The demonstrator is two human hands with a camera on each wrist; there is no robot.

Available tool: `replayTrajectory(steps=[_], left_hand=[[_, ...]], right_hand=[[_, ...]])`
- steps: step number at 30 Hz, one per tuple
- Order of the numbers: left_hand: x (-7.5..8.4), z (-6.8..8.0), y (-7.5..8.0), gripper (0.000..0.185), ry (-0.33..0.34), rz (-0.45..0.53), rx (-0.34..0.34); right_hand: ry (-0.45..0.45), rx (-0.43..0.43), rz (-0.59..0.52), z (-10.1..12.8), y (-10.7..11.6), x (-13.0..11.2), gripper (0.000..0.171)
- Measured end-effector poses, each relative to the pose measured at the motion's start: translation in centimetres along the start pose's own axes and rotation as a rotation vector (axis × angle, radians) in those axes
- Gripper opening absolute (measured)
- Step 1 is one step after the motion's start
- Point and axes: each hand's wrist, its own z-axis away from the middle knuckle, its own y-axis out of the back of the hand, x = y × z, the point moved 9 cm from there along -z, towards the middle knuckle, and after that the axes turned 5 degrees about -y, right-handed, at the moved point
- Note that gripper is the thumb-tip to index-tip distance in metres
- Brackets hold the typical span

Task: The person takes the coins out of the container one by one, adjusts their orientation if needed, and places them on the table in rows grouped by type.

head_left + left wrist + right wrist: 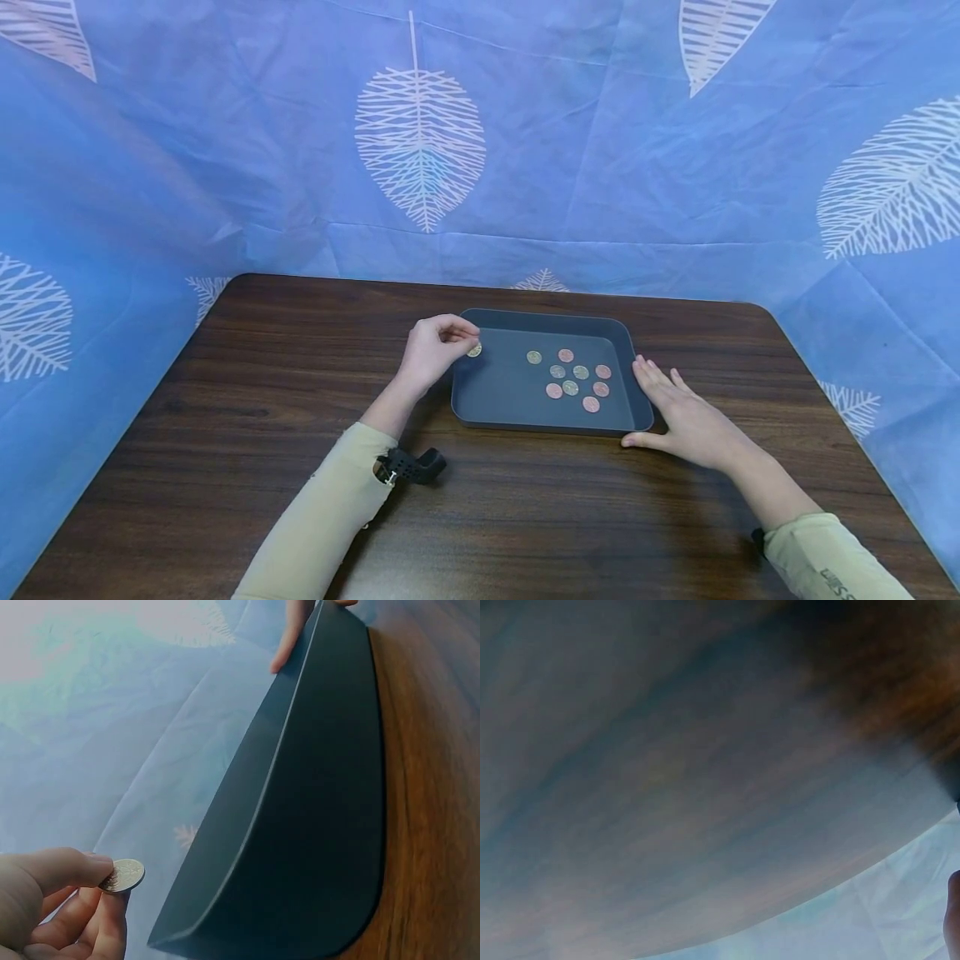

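My left hand (pixel 438 350) pinches a gold-coloured coin (pixel 124 876) between thumb and fingers, at the left end of a dark grey tray (pixel 487 408). The left wrist view shows that coin held up beside the tray's wall. Several other coins lie flat inside the tray, right of its middle; some are copper-coloured, like this coin (pixel 591 404), others yellowish, like this coin (pixel 534 357). At the tray's right end, my right hand (pixel 686 421) rests with straight fingers against the wall, thumb near the front corner. Only a sliver of finger (pixel 952 915) enters the blurred right wrist view.
The tray stands on a dark brown wooden table (pixel 247 400) with rounded far corners. Behind and beside it hangs a blue cloth (pixel 570 150) with white leaf prints. A black strap (pixel 416 467) sticks out from the left sleeve.
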Motion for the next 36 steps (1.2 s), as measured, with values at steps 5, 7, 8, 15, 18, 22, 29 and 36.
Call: replayTrajectory(steps=[5, 7, 8, 15, 18, 22, 29, 36], left_hand=[[-0.7, 0.1, 1.1, 0.015, 0.02, 0.016, 0.041], [-1.1, 0.1, 1.5, 0.016, 0.031, 0.029, 0.053], [-1.2, 0.2, 1.7, 0.016, 0.034, 0.036, 0.059], [-2.0, 0.2, 3.3, 0.013, 0.055, 0.042, 0.1], [-2.5, 0.2, 3.6, 0.015, 0.077, 0.033, 0.089], [-3.9, 0.1, 3.7, 0.018, 0.128, 0.028, 0.06], [-5.5, -0.1, 3.9, 0.015, 0.175, -0.036, 0.041], [-6.2, -0.4, 3.9, 0.012, 0.17, -0.105, 0.027]], right_hand=[[0.005, 0.01, -0.001, 0.0, 0.1, 0.0, 0.115], [0.004, 0.011, -0.001, 0.0, 0.1, 0.0, 0.115], [0.002, 0.009, -0.002, 0.0, 0.0, 0.0, 0.115], [-0.003, 0.01, -0.002, 0.0, 0.1, -0.1, 0.115], [-0.004, 0.01, -0.005, 0.1, 0.1, -0.1, 0.115], [-0.012, -0.005, -0.018, 0.0, 0.0, 0.0, 0.115], [-0.015, -0.007, -0.016, 0.0, 0.0, 0.1, 0.115], [-0.019, -0.015, -0.046, 0.1, 0.0, 0.0, 0.115]])
